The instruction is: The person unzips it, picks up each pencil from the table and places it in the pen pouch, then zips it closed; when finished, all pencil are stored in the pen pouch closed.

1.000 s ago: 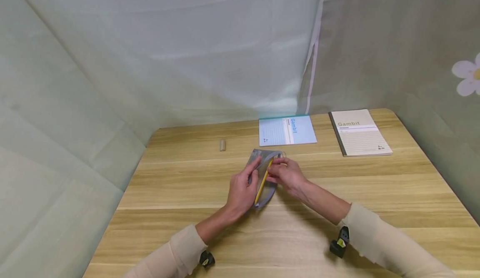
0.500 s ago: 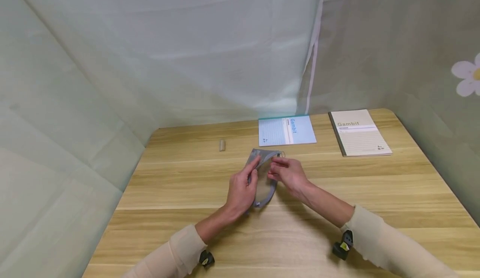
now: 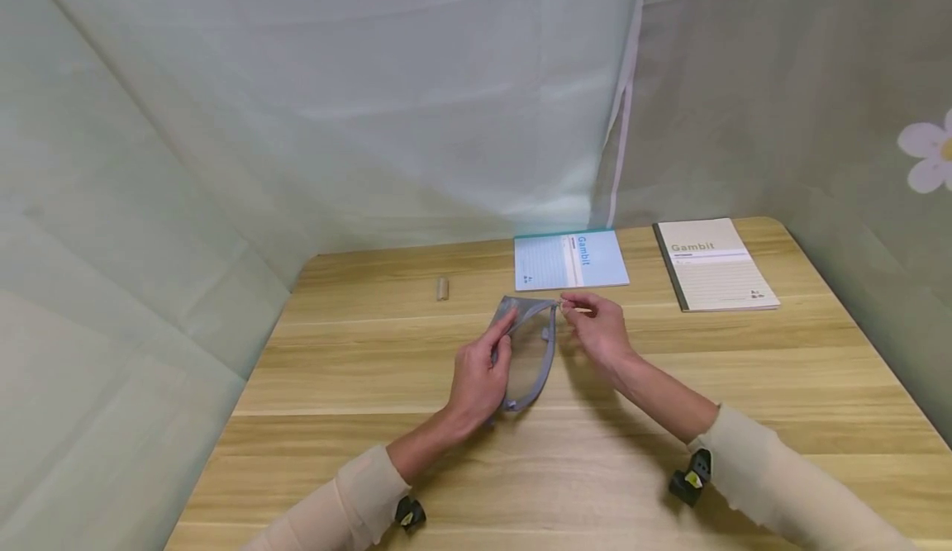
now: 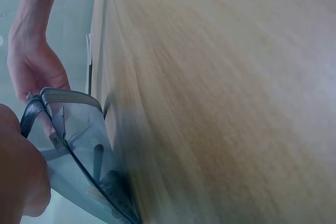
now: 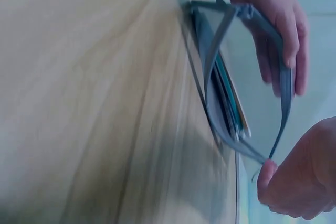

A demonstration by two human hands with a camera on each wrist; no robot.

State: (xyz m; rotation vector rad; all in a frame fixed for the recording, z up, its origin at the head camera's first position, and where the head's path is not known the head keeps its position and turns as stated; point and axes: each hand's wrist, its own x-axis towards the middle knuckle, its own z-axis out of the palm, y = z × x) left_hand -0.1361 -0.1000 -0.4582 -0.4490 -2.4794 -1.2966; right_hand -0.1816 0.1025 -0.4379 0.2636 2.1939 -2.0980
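A grey mesh zip pouch [image 3: 546,369] lies tilted in the middle of the wooden table, its mouth spread wide. My left hand [image 3: 479,377] grips the pouch's left side, thumb over the rim. At the far end of the zip, my right hand [image 3: 601,328] pinches the pouch corner by its small ring. The right wrist view shows the zip band [image 5: 212,61] bowed into a loop between the left hand [image 5: 275,24] and the right hand [image 5: 304,174]. Dark shapes show dimly through the mesh [image 4: 79,145] in the left wrist view; I cannot tell their kind.
A blue notebook [image 3: 546,262] lies behind the pouch. Further right is a beige notebook [image 3: 714,266] with a dark spine. A small grey-beige block [image 3: 442,289] sits at the back left. Fabric curtains [image 3: 416,121] hang beyond the table edges.
A yellow pencil, held by the right hand at the pouch mouth a second ago, has dropped from sight into the pouch. The right hand has moved right to the corner ring; the left stays.
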